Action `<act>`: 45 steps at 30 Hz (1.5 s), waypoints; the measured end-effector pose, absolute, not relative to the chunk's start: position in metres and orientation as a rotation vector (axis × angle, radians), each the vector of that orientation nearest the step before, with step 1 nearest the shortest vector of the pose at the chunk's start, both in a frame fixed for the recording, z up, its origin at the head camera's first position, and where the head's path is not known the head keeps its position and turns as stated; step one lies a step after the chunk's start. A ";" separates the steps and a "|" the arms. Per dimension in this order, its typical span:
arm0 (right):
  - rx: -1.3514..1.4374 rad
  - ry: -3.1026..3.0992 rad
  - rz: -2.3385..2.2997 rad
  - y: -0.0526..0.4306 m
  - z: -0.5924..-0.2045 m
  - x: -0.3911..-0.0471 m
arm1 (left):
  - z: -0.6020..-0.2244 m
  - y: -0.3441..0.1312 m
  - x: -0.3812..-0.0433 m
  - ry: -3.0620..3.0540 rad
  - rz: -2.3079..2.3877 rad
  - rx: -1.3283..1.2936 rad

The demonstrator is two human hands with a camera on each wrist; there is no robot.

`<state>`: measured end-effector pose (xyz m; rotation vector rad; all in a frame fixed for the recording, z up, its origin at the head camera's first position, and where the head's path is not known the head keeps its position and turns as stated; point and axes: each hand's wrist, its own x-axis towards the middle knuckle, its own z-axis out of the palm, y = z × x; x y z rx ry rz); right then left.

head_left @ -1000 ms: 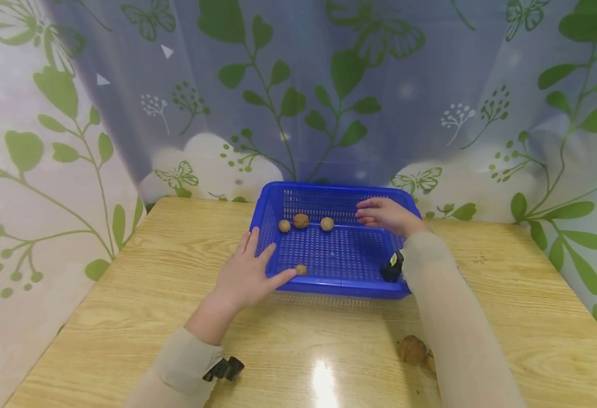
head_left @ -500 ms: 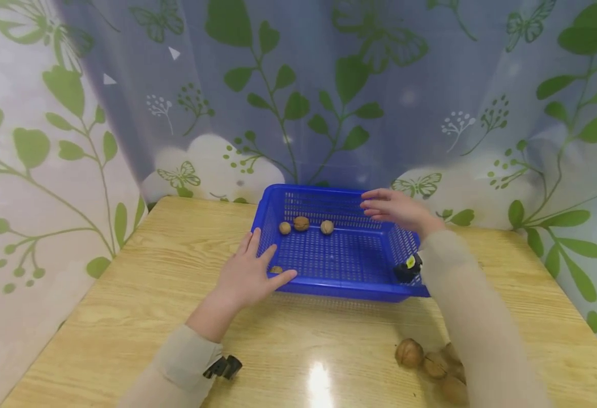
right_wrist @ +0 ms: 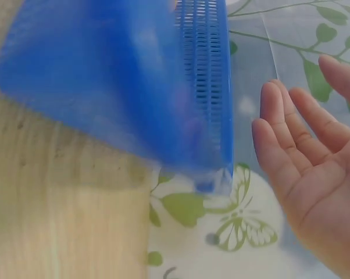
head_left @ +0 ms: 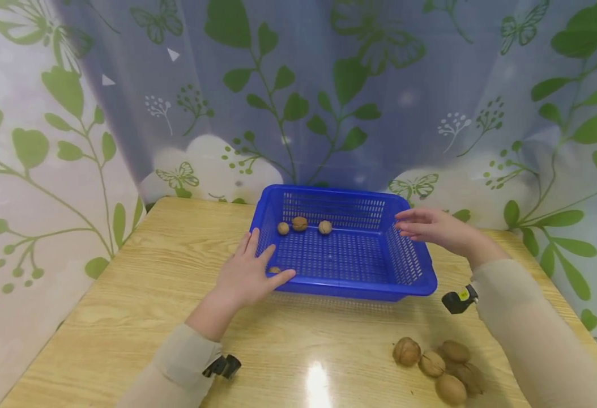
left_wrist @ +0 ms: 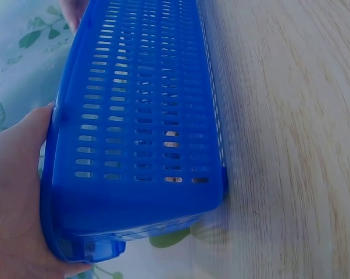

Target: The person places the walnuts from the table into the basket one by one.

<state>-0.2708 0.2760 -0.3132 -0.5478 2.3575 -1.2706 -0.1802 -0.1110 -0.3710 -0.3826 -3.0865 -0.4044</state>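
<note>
A blue plastic basket (head_left: 349, 288) with slotted walls stands on the table. Three walnuts (head_left: 299, 224) lie inside toward its back left. Another walnut (head_left: 274, 270) is in the front left corner, partly hidden behind my left thumb. My left hand (head_left: 242, 277) rests on that corner with fingers spread, the thumb along the front rim. The left wrist view shows this hand (left_wrist: 18, 192) against the rim. Over the basket's right rim my right hand (head_left: 433, 229) is held with extended fingers and nothing in it; the right wrist view shows its bare palm (right_wrist: 326, 180).
Several walnuts (head_left: 433, 363) sit in a group on the wooden table (head_left: 140, 283) at front right, beside my right forearm. A curtain (head_left: 298, 102) printed with leaves and butterflies hangs right behind the basket. Each sleeve carries a small black wrist camera (head_left: 459, 299).
My right hand has moved right, from above the basket's inside to its right rim. The front walnut has rolled left. More of the table walnuts show now. My left hand stays put.
</note>
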 end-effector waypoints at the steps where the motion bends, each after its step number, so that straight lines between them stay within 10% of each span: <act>1: -0.537 2.357 -1.270 0.280 -0.315 -0.267 | -0.371 -0.111 -0.181 -3.087 -0.403 -0.382; 45: -0.621 2.375 -1.221 0.380 -0.417 -0.124 | -0.374 -0.111 -0.181 -3.070 -0.424 -0.381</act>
